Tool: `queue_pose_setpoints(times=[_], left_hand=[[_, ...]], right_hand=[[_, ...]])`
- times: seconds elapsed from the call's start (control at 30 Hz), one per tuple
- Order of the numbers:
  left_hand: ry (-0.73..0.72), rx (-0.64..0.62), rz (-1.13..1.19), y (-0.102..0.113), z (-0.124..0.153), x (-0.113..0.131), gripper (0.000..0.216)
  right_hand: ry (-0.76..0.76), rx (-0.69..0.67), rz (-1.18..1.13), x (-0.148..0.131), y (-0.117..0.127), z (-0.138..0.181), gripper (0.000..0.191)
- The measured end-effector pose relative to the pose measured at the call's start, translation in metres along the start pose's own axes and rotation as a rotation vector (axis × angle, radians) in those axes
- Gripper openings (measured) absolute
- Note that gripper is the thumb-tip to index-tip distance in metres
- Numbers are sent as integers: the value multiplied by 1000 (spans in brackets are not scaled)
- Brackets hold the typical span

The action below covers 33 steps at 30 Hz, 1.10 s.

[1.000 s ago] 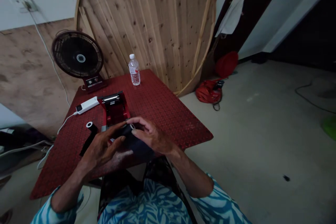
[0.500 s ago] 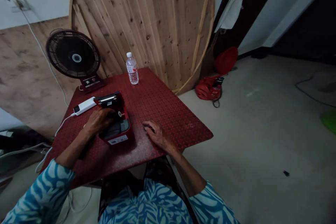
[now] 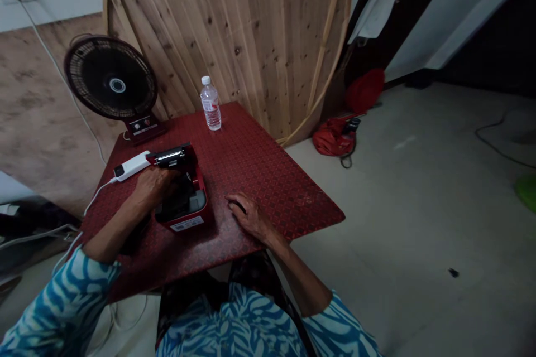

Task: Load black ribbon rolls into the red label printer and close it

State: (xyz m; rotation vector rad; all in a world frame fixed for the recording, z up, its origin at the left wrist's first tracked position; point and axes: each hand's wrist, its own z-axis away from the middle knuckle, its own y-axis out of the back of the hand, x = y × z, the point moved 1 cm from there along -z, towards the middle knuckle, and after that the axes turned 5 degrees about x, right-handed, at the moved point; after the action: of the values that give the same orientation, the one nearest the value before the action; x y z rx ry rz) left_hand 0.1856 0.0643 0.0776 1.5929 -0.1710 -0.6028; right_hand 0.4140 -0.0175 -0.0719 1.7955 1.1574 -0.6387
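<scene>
On the table stands a red and black device like a label printer (image 3: 205, 209), its lid raised with a metal bar and dark roller (image 3: 170, 157) inside it. Over its open left side, my left hand (image 3: 156, 183) reaches in with bent fingers, closed about a dark part in the compartment. That part and the fingertips are mostly hidden. A pale ring-shaped end (image 3: 188, 177) shows just beyond the fingers. To the right of the device, my right hand (image 3: 250, 216) rests on the table with curled fingers around a small black object (image 3: 238, 206) of unclear kind.
A white power bank-like block (image 3: 133, 166) with a cable lies left of the device. Behind are a dark desk fan (image 3: 117, 85) and a clear water bottle (image 3: 211, 109). The red patterned table (image 3: 268, 178) has its right corner over the floor. A red bag (image 3: 330, 138) lies beyond.
My left hand has shifted slightly within the device, and more of a black part now shows beside it. The right hand stays nearly in place. The whole view has tilted slightly.
</scene>
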Motion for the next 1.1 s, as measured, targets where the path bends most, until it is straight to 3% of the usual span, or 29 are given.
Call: queue_pose_setpoints(times=[0.17,0.3,0.47,0.6,0.67,0.8,0.87,0.97,1.1], left_hand=[[56,-95,-25,11,3,16,39],[28,-179,16,7,1,24,35],[-70,-294,130,-4,-21,15,29],[-135,-303,198,-6,-27,6,29],[-137,-254,256,-5,-18,1,32],[-61,-22,566,0,21,-7,41],[5,-7,646,1,42,-7,45],[29,45,659,1,62,1,44],[-24,219,594,-3,69,15,34]], right_hand=[[0,9,-1,0,0,0,23],[-8,-3,-5,2,-1,1,24],[-26,-2,-18,2,-1,1,23],[-32,-6,-13,1,-1,1,23],[-29,-1,-17,1,-1,1,24],[-4,9,-22,2,-1,2,24],[6,8,-15,2,-2,2,23],[7,13,-2,2,-2,2,22],[8,5,-5,1,-3,2,21]])
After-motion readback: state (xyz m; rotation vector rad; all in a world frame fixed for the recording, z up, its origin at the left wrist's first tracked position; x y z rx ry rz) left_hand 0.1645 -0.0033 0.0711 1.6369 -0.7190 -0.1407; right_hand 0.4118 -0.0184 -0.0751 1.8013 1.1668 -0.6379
